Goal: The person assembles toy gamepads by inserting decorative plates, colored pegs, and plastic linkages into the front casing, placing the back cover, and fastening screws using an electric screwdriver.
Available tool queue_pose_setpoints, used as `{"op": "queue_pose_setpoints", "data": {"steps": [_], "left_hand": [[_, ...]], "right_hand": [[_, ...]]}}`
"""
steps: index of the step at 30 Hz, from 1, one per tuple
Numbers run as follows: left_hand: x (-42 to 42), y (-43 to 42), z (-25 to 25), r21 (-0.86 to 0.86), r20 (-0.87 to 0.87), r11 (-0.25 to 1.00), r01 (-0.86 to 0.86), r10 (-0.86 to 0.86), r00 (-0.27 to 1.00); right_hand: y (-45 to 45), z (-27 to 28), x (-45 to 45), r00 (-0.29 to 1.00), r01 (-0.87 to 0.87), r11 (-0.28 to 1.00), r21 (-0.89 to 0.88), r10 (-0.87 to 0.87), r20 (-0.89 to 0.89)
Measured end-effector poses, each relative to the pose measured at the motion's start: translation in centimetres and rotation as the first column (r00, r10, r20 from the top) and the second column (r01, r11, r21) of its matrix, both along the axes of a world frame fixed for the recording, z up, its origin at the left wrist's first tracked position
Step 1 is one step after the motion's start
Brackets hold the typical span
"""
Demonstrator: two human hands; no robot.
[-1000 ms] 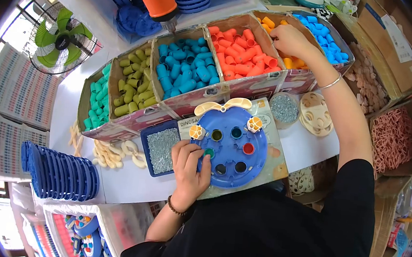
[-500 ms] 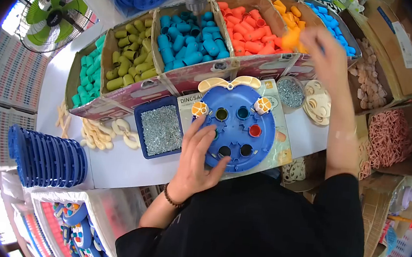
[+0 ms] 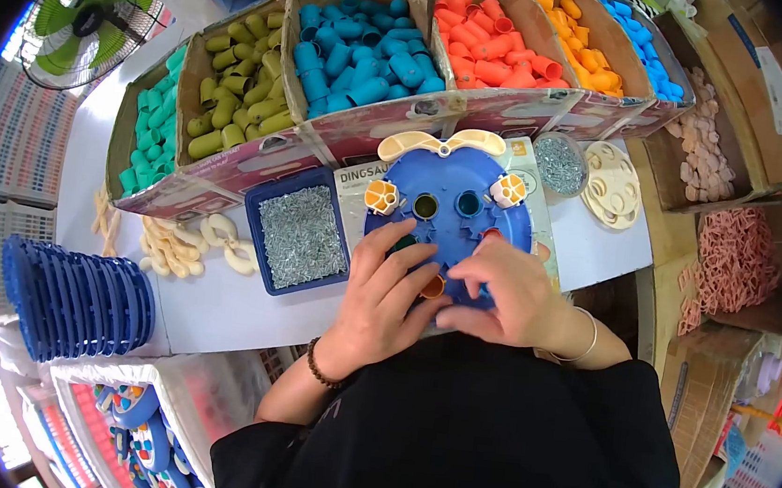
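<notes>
Clock centred on the round blue plastic plate [image 3: 459,171], 12 at top of view. Left hand [image 3: 380,309]: fingers bent, slightly fanned over the plate's 8 o'clock side. Thumb and index flank a smooth orange plastic cup [image 3: 432,287] set in the plate between 6 and 7; can't tell if they press on it. Right hand [image 3: 513,298]: fingers curled at 4 to 5, thumb toward the orange cup; can't tell what, if anything, it pinches.

Further cups in plate: olive cylindrical [image 3: 426,206] at 10, teal cylindrical [image 3: 468,203] at 1. White-and-orange faceted knobs at 10 [image 3: 381,197] and 2 [image 3: 509,190]. Cream, curved two-lobed plastic bar [image 3: 443,145] at 12.

Plate lies on a flat printed board [image 3: 352,201]. At 9: rectangular blue tray [image 3: 295,186] of shiny metal screws [image 3: 302,237]. Cardboard bins [image 3: 364,133] run 10 to 2, heaped with domed plastic caps [image 3: 361,67] sorted by colour. Between 8 and 9: nested ribbed blue frames [image 3: 80,299].
</notes>
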State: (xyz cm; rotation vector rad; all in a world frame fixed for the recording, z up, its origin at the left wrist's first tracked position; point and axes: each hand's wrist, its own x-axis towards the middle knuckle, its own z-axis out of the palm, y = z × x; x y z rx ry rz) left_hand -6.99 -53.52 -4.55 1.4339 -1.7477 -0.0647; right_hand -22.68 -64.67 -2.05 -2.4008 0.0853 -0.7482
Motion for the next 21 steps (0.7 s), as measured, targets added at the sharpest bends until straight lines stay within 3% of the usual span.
{"op": "queue_pose_setpoints", "data": {"steps": [6, 9, 10, 13, 21], "left_hand": [[0.1, -0.2, 0.6, 0.019, -0.006, 0.999, 0.031, -0.031, 0.999], [0.1, 0.0, 0.7, 0.042, -0.038, 0.999, 0.028, -0.027, 0.999], [0.1, 0.0, 0.6, 0.047, -0.058, 0.999, 0.024, -0.021, 0.998], [0.1, -0.1, 0.5, 0.027, -0.03, 0.999, 0.031, -0.03, 0.999], [-0.1, -0.2, 0.1, 0.007, -0.014, 1.0, 0.007, -0.006, 1.0]], "right_hand": [[-0.3, -0.8, -0.4, 0.998, -0.063, 0.966, -0.252, 0.054, -0.044], [-1.0, 0.1, -1.8, 0.99, -0.034, 0.987, -0.159, 0.011, -0.141], [-0.9, -0.2, -2.2, 0.995, 0.028, 0.998, -0.06, -0.033, -0.092], [-0.8, -0.9, -2.5, 0.996, 0.065, 0.998, 0.001, -0.065, -0.067], [-0.4, -0.1, -1.7, 0.996, 0.083, 0.991, -0.101, -0.081, 0.023]]}}
